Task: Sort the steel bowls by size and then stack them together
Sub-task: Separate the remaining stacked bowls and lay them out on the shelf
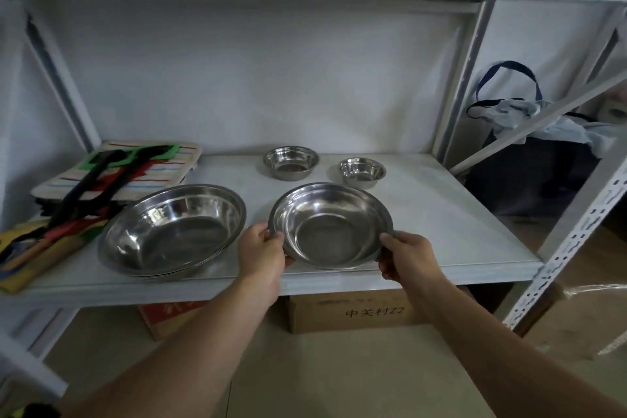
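Several steel bowls stand on a white shelf (458, 214). The largest bowl (173, 231) sits at the front left. A medium bowl (330, 224) is at the front middle, tilted toward me. My left hand (263, 248) grips its left rim and my right hand (403, 256) grips its right rim. Two small bowls stand at the back: a slightly bigger one (291, 162) and the smallest (362, 172) to its right.
Striped cloth mats (115, 173) and coloured utensils with dark handles (84, 200) lie at the shelf's left. A slotted white upright (570, 237) stands at the right. Cardboard boxes (356, 310) sit under the shelf. A dark bag (532, 153) stands in the neighbouring bay.
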The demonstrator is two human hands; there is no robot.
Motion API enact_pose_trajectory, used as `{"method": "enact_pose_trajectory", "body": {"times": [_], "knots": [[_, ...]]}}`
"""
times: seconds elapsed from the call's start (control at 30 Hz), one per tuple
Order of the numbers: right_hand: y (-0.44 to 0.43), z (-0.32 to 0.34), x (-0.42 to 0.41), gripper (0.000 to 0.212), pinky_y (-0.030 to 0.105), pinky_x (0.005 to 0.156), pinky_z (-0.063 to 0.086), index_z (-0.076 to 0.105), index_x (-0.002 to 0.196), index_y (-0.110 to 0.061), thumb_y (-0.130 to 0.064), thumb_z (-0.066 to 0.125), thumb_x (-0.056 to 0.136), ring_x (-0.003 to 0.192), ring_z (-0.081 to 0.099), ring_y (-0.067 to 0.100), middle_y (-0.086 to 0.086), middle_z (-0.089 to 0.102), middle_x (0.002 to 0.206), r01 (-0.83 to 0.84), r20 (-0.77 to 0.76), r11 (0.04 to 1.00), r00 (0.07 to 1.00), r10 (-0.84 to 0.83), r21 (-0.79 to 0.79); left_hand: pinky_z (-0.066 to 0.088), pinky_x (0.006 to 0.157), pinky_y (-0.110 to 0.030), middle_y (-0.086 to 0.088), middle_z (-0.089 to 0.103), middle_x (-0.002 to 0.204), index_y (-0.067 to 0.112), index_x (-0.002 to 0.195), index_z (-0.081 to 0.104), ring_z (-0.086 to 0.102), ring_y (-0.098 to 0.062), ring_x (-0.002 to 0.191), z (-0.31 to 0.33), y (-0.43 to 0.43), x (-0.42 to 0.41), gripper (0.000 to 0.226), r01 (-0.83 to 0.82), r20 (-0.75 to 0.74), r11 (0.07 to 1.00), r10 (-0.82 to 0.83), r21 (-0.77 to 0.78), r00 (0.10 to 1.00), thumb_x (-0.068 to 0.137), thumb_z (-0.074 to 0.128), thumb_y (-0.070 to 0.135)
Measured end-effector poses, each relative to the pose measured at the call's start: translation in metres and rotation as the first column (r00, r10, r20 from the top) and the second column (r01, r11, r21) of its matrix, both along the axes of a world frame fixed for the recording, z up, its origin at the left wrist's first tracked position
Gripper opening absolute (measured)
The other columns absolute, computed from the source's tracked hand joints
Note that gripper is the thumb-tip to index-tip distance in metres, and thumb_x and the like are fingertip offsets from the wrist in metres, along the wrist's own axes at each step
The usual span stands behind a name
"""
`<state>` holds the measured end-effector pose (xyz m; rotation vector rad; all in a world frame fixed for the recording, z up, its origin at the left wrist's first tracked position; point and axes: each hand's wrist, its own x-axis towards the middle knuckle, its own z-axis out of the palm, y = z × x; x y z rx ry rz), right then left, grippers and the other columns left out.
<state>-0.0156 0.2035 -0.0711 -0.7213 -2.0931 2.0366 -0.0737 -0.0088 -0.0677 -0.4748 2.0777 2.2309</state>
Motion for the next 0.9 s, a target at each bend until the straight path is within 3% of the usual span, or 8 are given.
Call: {"method": "enact_pose_trajectory", "body": {"times": [0.13,0.23,0.37,0.47,0.6,0.73,0.83,0.9], "knots": [[-0.002,0.007,-0.013,0.023,0.034,0.053,0.043,0.066,0.086,0.007,-0.004,0.049,0.098,0.052,0.047,0.02,0.012,0.054,0.064,-0.013,0.008,0.997,1.0,0.012,0.072,0.057,0.055,-0.028,-0.008,0.07,0.106,0.018,0.103,0.067,0.07,-0.024,0.093,0.0,0.005,0.002,0.021,-0.066,-0.007,0.994,0.067,0.086,0.998,0.103,0.049,0.007],[-0.002,0.007,-0.021,0.022,0.033,0.051,0.042,0.063,0.083,0.004,-0.003,0.048,0.097,0.048,0.046,0.018,0.012,0.052,0.064,-0.031,0.019,0.993,0.999,0.029,0.115,0.055,0.056,-0.028,-0.008,0.071,0.106,0.031,0.088,0.063,0.07,-0.024,0.095,0.0,0.004,0.005,0.034,-0.065,0.015,0.99,0.064,0.128,0.998,0.104,0.047,0.005],[-0.002,0.005,-0.024,0.024,0.033,0.051,0.042,0.065,0.093,0.011,-0.004,0.047,0.098,0.052,0.046,0.019,0.011,0.052,0.065,-0.04,0.039,0.991,0.999,0.035,0.13,0.053,0.049,-0.025,-0.012,0.071,0.119,0.026,0.109,0.067,0.067,-0.025,0.095,-0.001,0.003,0.001,0.027,-0.073,0.01,0.986,0.072,0.149,0.997,0.103,0.049,0.006],[-0.004,0.007,-0.023,0.024,0.033,0.052,0.042,0.065,0.092,0.009,-0.006,0.047,0.099,0.052,0.046,0.019,0.009,0.051,0.063,-0.032,0.031,0.993,0.999,0.028,0.115,0.053,0.049,-0.025,-0.01,0.071,0.116,0.028,0.109,0.065,0.067,-0.023,0.09,-0.001,0.002,-0.001,0.026,-0.08,0.003,0.986,0.08,0.148,0.997,0.103,0.051,0.007],[-0.004,0.009,-0.021,0.029,0.036,0.059,0.046,0.068,0.094,0.009,-0.012,0.05,0.101,0.058,0.049,0.023,0.012,0.056,0.067,-0.031,0.045,0.994,0.999,0.026,0.101,0.053,0.045,-0.025,-0.015,0.067,0.102,0.014,0.11,0.067,0.06,-0.019,0.073,-0.005,0.001,-0.002,0.016,-0.06,0.042,0.992,0.055,0.111,0.998,0.103,0.052,0.015],[0.005,0.013,-0.021,0.032,0.038,0.063,0.05,0.071,0.095,0.003,-0.021,0.051,0.103,0.063,0.053,0.024,0.014,0.062,0.073,-0.017,0.064,0.991,0.998,0.008,0.136,0.047,0.048,-0.03,-0.007,0.049,0.082,0.02,0.085,0.057,0.047,-0.019,0.066,0.009,-0.002,0.021,0.018,-0.04,0.164,0.999,0.038,0.01,0.986,0.102,0.055,0.026],[0.022,0.021,-0.026,0.024,0.041,0.067,0.053,0.068,0.091,-0.01,-0.022,0.051,0.103,0.066,0.057,0.025,0.015,0.065,0.078,0.032,0.049,0.978,0.998,-0.043,0.207,0.039,0.052,-0.032,-0.005,0.043,0.073,0.023,0.082,0.053,0.041,-0.018,0.061,0.037,-0.007,0.038,0.019,0.041,0.081,0.997,-0.036,-0.064,0.996,0.102,0.053,0.025],[0.034,0.026,-0.033,0.024,0.042,0.071,0.054,0.065,0.083,-0.016,-0.019,0.051,0.102,0.068,0.058,0.026,0.015,0.066,0.08,0.064,0.033,0.968,0.997,-0.074,0.243,0.035,0.053,-0.033,-0.006,0.042,0.065,0.013,0.078,0.055,0.039,-0.019,0.056,0.055,-0.008,0.018,0.022,0.069,-0.057,0.982,-0.08,-0.175,0.995,0.099,0.052,0.021]]}}
